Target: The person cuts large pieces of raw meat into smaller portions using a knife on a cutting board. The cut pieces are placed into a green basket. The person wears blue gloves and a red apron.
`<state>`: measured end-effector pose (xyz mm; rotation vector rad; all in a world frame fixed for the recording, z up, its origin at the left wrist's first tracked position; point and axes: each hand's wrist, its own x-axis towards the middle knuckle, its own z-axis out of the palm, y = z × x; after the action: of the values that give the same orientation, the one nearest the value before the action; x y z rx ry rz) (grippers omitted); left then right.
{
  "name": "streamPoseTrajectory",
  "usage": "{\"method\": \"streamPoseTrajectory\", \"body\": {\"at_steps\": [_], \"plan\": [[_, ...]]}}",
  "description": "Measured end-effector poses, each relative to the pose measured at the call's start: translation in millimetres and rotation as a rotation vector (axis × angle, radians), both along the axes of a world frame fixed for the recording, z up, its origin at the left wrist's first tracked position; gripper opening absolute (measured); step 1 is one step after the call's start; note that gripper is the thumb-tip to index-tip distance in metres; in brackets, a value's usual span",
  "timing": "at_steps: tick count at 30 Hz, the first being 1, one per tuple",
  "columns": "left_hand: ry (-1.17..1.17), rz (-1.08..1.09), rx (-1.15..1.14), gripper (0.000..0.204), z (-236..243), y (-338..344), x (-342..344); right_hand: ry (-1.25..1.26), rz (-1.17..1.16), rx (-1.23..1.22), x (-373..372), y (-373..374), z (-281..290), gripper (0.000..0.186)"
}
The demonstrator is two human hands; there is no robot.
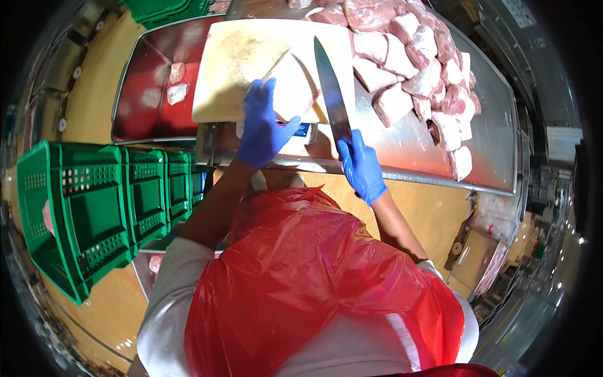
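Note:
A large pale slab of meat (290, 91), fat side up, lies on the off-white cutting board (229, 53) in front of me. My left hand (264, 129), in a blue glove, rests at the slab's near left edge with its fingers stretched and apart. My right hand (362, 166), also gloved in blue, is closed round the handle of a long knife (333, 88). The blade points away from me over the board's right side, just right of the slab and apart from it. The handle is mostly hidden in my grip.
Many cut meat chunks (433, 75) are heaped on the steel table (487, 144) at the right. Left of the board stands a red-bottomed metal tray (147, 119) with a few small pieces. A scale display (303, 130) shows under the board's near edge. Green crates (94, 207) stand lower left.

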<state>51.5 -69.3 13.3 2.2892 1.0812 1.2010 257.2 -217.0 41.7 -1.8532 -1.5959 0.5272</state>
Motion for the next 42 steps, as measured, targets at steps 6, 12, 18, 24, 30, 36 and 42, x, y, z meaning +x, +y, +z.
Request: {"method": "streamPoseTrajectory", "body": {"at_steps": [6,12,18,24,30,36,42], "plan": [[-0.077,0.013,0.124,0.079,-9.3,70.1,-25.1,-0.034,0.106,-0.001,-18.3,68.1,36.1,0.018],[-0.290,0.272,-0.150,0.030,-22.8,8.9,-17.2,-0.286,0.228,0.031,-47.2,94.8,22.0,0.017],[-0.460,0.243,-0.196,0.015,-23.0,2.5,-7.6,-0.443,0.392,-0.043,-76.0,136.6,35.2,0.021],[-0.293,0.264,-0.308,0.013,-33.0,-12.1,-13.7,-0.637,0.498,-0.362,-6.4,68.9,64.1,0.043],[-0.317,0.376,-0.276,0.012,-35.0,-11.0,-59.8,-0.802,0.410,-0.408,63.5,5.2,82.1,0.027],[-0.488,0.227,-0.221,0.019,-17.3,-9.8,-56.8,-0.269,0.250,-0.107,-29.6,26.3,52.0,0.028],[0.094,0.151,-0.042,0.027,-9.7,-2.6,-42.1,-0.084,0.114,0.066,-111.8,123.5,38.8,0.024]]}}
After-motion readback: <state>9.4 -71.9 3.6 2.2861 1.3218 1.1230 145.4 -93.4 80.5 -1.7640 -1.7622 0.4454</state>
